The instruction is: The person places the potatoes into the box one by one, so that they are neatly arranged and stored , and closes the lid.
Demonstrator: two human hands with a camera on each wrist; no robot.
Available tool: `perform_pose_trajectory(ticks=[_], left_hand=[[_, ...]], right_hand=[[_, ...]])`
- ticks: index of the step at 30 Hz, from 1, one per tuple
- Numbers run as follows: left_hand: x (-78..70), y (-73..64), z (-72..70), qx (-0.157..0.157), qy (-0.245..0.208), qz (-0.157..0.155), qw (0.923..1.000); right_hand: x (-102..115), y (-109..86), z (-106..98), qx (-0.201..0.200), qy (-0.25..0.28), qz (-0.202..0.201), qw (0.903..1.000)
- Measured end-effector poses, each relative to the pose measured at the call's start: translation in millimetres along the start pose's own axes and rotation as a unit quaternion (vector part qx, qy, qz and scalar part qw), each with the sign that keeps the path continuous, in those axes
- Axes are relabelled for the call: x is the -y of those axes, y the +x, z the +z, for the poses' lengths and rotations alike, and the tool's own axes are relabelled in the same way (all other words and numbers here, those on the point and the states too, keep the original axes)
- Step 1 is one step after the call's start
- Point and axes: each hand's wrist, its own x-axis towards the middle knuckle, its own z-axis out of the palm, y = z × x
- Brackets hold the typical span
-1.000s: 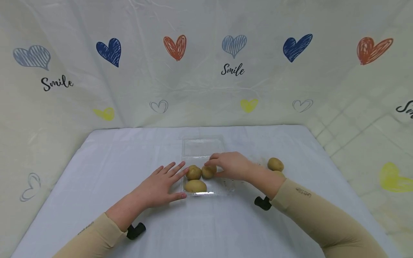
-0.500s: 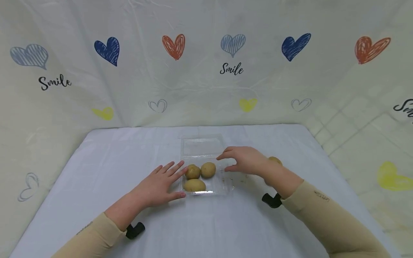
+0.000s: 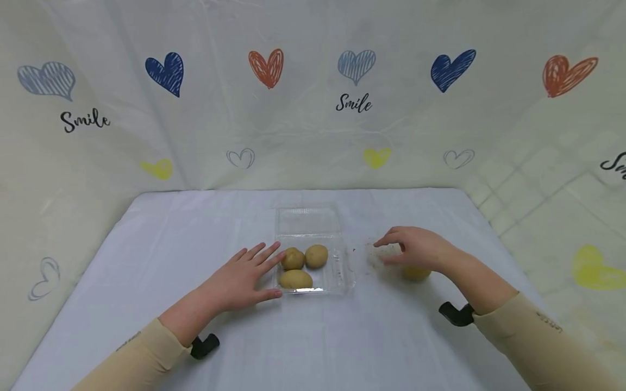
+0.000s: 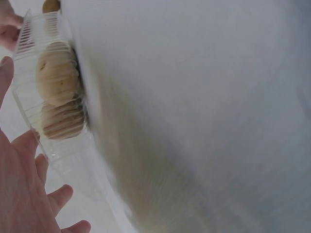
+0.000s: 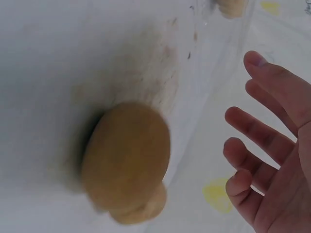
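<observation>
A clear plastic clamshell container (image 3: pixel 308 221) lies with its lid folded back on the white-covered table. In its base sit three potatoes: one at back left (image 3: pixel 293 259), one at back right (image 3: pixel 316 256) and an oblong one in front (image 3: pixel 295 279). My left hand (image 3: pixel 239 283) spreads its fingers along the container's left side, fingertips right at the wall. Nothing is in my right hand (image 3: pixel 419 248), which hovers with loosely bent fingers over the potatoes at the right. The right wrist view shows a large potato (image 5: pixel 127 155) partly covering a second potato (image 5: pixel 146 209).
Brown dirt specks (image 3: pixel 379 255) mark the cloth between the container and the loose potatoes. Behind the table (image 3: pixel 313 342) hangs a pale backdrop (image 3: pixel 303 125) printed with hearts and "Smile".
My right hand has let go of the back-right potato in the container and moved right, to above the loose potatoes. The left hand has stayed at the container's side.
</observation>
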Motion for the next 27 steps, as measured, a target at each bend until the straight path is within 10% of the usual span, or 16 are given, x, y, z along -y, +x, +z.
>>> perform_pose_trajectory(ticks=[13, 27], left_hand=[[0.5, -0.1, -1.4, -0.003, 0.001, 0.003, 1.0], [0.4, 0.5, 0.0, 0.003, 0.008, 0.001, 1.0]], right_hand=[[-39, -52.1, -3, -0.014, 0.033, 0.051, 0.9981], [-56, -56.0, 15, -0.011, 0.016, 0.072, 0.9972]])
